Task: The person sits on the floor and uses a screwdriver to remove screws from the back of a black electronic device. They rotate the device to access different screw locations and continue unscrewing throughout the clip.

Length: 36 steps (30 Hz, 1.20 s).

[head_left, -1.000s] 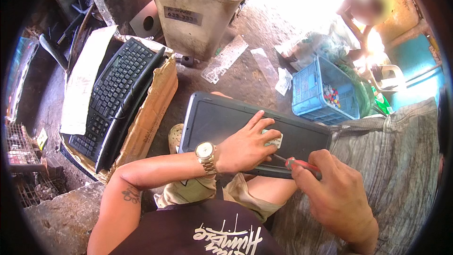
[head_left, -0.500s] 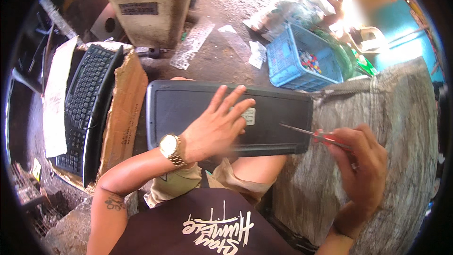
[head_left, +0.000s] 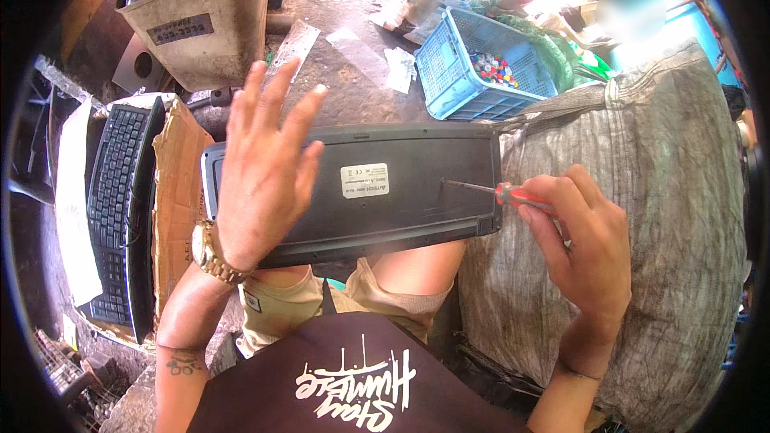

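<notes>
Both hands work over a black plastic keyboard (head_left: 377,192) lying underside-up across the person's lap. Left hand (head_left: 261,176) hovers spread open over its left end, holding nothing. Right hand (head_left: 581,244) is closed around a red-handled screwdriver (head_left: 497,191), tip at the keyboard's right part. A blue plastic crate (head_left: 473,64) sits farther away.

Black keyboard (head_left: 377,192) face-down across the lap, red-handled screwdriver (head_left: 497,191) tip on its back
</notes>
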{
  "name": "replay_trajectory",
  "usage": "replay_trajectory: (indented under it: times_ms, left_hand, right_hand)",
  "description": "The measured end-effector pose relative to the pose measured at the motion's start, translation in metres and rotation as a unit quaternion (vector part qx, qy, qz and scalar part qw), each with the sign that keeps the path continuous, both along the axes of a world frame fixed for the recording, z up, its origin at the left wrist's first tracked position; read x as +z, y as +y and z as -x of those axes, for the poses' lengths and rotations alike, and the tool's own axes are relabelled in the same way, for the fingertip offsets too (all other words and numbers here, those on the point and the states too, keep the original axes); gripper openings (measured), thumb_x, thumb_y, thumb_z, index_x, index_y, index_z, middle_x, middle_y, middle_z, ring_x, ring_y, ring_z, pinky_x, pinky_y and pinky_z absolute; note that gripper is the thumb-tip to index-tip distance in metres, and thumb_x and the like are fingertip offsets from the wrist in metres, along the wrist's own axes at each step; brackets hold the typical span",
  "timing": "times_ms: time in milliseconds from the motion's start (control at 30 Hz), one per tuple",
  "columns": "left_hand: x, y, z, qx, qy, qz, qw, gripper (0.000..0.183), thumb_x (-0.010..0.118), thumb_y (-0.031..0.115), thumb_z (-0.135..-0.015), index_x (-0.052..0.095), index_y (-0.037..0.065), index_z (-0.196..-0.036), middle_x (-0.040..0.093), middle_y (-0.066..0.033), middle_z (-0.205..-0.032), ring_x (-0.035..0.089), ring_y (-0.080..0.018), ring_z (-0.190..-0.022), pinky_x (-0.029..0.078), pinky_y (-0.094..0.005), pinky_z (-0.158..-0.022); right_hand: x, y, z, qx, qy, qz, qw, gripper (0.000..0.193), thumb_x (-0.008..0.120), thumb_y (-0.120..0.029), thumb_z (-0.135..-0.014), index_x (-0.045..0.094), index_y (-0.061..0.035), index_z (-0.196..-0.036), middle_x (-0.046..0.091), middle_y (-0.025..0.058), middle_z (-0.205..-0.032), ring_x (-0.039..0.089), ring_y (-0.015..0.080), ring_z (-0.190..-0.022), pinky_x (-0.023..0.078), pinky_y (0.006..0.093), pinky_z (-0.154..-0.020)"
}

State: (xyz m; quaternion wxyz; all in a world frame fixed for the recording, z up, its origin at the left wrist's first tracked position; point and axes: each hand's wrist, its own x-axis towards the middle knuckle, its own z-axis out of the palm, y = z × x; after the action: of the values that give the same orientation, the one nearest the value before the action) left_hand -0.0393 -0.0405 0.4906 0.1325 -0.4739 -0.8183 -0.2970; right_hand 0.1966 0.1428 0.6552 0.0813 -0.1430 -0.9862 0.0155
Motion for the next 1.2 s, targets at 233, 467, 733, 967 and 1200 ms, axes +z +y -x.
replay_trajectory:
  times_ms: [233,467,733,967,1200]
  left_hand:
    - [0.005,0.028,-0.024,-0.164,-0.025,0.016,0.986,0.045,0.077,0.012,-0.091,0.067,0.008,-0.135,0.05,-0.0165,-0.158,0.038,-0.0427,-0.154,0.033,-0.0577,-0.127]
    - [0.001,0.086,-0.038,-0.301,0.016,0.027,0.953,0.037,0.071,0.016,-0.095,0.068,0.007,-0.131,0.06,-0.016,-0.149,0.046,-0.0426,-0.147,0.038,-0.0573,-0.124]
    - [-0.01,0.13,-0.031,-0.476,-0.359,-0.045,0.802,0.034,0.067,0.013,-0.098,0.071,0.003,-0.13,0.077,-0.0236,-0.107,0.073,-0.0407,-0.105,0.056,-0.0481,-0.094]
    - [-0.02,0.134,-0.033,-0.473,-0.311,-0.072,0.822,0.024,0.068,0.018,-0.103,0.071,0.002,-0.121,0.076,-0.0193,-0.108,0.072,-0.0407,-0.102,0.057,-0.0462,-0.088]
    - [-0.021,0.126,-0.033,-0.453,-0.241,-0.061,0.856,0.018,0.069,0.015,-0.099,0.072,0.006,-0.114,0.074,-0.0177,-0.099,0.07,-0.0423,-0.094,0.054,-0.0498,-0.081]
  right_hand:
    - [-0.007,0.005,0.007,0.006,0.006,0.009,1.0,0.011,0.076,-0.012,-0.095,0.069,-0.0084,-0.103,0.065,0.0097,-0.089,0.069,0.0333,-0.075,0.052,0.0454,-0.062]
    - [0.009,0.013,0.023,-0.071,-0.089,-0.038,0.993,0.02,0.073,-0.026,-0.099,0.065,-0.0091,-0.09,0.068,0.012,-0.084,0.069,0.0349,-0.073,0.051,0.0476,-0.061]
    - [0.018,0.044,0.041,0.08,-0.141,-0.016,0.987,0.015,0.074,-0.015,-0.094,0.065,-0.0032,-0.098,0.064,0.017,-0.096,0.068,0.0402,-0.092,0.051,0.0481,-0.076]
    - [0.025,0.034,0.047,0.075,-0.148,0.077,0.983,0.019,0.076,-0.018,-0.093,0.066,-0.0036,-0.101,0.063,0.0168,-0.099,0.067,0.0404,-0.098,0.053,0.0461,-0.08]
    - [0.017,0.004,0.037,-0.055,-0.137,-0.04,0.988,0.023,0.076,-0.022,-0.095,0.068,-0.0067,-0.11,0.07,0.0143,-0.09,0.071,0.0394,-0.085,0.055,0.0465,-0.072]
